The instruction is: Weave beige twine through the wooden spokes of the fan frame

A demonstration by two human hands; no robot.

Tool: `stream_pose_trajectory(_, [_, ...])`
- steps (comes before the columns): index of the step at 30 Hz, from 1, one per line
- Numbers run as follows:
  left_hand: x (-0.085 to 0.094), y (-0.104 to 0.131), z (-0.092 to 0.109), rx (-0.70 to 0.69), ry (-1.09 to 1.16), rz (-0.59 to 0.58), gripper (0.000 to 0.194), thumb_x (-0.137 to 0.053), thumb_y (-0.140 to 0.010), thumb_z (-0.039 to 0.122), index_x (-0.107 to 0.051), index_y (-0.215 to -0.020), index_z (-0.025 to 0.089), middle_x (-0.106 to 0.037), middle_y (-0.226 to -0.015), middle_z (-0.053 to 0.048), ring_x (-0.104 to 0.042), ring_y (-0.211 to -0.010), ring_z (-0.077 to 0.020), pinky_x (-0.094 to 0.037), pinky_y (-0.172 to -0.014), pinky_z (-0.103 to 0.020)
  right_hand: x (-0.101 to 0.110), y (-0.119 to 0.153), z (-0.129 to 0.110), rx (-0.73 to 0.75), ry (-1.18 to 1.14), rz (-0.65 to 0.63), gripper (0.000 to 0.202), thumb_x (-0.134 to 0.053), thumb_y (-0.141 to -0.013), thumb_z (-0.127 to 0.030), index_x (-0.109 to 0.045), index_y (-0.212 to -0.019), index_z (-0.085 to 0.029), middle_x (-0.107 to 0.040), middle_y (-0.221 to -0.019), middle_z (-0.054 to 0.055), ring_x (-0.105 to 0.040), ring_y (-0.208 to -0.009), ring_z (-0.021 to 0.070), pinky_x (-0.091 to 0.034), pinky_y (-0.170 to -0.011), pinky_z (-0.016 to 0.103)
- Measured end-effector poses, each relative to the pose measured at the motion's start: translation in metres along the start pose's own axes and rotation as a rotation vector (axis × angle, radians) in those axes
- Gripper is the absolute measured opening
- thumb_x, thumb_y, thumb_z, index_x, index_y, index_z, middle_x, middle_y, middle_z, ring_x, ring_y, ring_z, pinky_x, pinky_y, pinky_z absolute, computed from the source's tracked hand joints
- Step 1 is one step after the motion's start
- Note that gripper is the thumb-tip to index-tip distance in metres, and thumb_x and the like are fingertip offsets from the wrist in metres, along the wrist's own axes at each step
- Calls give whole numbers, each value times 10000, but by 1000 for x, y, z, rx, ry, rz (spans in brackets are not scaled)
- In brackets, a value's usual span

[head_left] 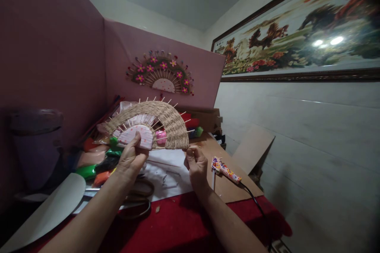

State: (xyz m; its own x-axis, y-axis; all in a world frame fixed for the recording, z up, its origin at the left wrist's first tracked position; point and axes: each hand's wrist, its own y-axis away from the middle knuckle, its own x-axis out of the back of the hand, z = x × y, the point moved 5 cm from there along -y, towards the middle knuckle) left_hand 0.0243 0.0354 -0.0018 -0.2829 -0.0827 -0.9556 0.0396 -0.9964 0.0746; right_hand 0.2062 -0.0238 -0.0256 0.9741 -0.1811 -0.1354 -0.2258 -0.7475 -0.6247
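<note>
A hand fan (176,130) woven from tan cord over thin sticks is held up above the table, its stick ends poking out past the curved rim. My left hand (133,156) grips its pale pink spotted half-round base, thumb on the front and fingers hidden behind. At the fan's lower right corner, my right hand (196,162) pinches with thumb and forefinger at the end of the lowest stick or cord; which of these I cannot tell. Scissors (141,191) lie below my left forearm, partly hidden by it.
A glue gun (227,170) with a flowered cover lies on a brown board (237,191), its cable trailing right. Colourful bags (92,158) crowd the left side. A finished flowered fan (163,73) hangs on the pink panel behind. Red cloth (178,229) covers the front.
</note>
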Motion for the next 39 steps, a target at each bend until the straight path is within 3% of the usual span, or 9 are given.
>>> stream_pose_trajectory(5, [2, -5, 3, -32, 3, -25, 294, -464, -841, 60, -580, -1090, 164, -696, -751, -18, -644, -583, -94, -539, -620, -183, 3, -4, -1, 2, 0, -6, 259, -518, -818, -372, -553, -668, -164, -436, -573, -34, -334, -498, 72, -254, -464, 209])
stream_pose_trajectory(15, [9, -10, 0, -30, 17, -1, 308, -461, -836, 49, -583, -1092, 168, -699, -754, -29, -646, -585, -95, -542, -638, -186, 4, -2, 7, -66, -109, 23, 339, -524, -789, -459, -586, -662, -151, -324, -500, -52, -254, -454, 66, -198, -423, 209])
stream_pose_trajectory(21, [9, -10, -1, -46, -15, -12, 299, -430, -843, 27, -601, -1048, 160, -699, -734, -30, -652, -606, -102, -547, -638, -204, 2, 1, 4, -103, -103, 48, 392, -504, -803, -459, -551, -568, -148, -353, -492, -42, -313, -458, 62, -237, -437, 202])
stream_pose_trajectory(26, [10, -10, -2, -27, -27, 30, 282, -454, -826, 15, -621, -997, 164, -696, -744, -32, -654, -622, -108, -545, -661, -218, 3, -3, 6, -138, -56, 70, 401, -492, -802, -471, -565, -579, -145, -328, -412, -65, -266, -375, 49, -188, -386, 205])
stream_pose_trajectory(32, [16, -17, -4, -26, -34, 38, 251, -475, -825, 51, -616, -999, 165, -693, -799, -44, -651, -655, -114, -539, -688, -238, 4, -6, 18, -239, -84, 113, 394, -507, -773, -481, -560, -574, -145, -315, -367, -79, -227, -330, 41, -144, -362, 207])
stream_pose_trajectory(36, [25, -22, -4, -18, -95, 112, 208, -438, -851, 85, -599, -963, 156, -678, -765, -41, -649, -671, -131, -549, -685, -284, 3, -7, 25, -346, -86, 149, 406, -501, -757, -502, -550, -567, -147, -304, -351, -86, -198, -317, 37, -114, -353, 206])
stream_pose_trajectory(39, [27, -17, -11, 27, -173, 127, 142, -450, -865, 182, -580, -913, 152, -665, -751, -47, -647, -673, -150, -558, -643, -315, 4, -8, 29, -404, -99, 163, 386, -500, -752, -476, -545, -556, -147, -304, -347, -87, -198, -312, 33, -108, -352, 202])
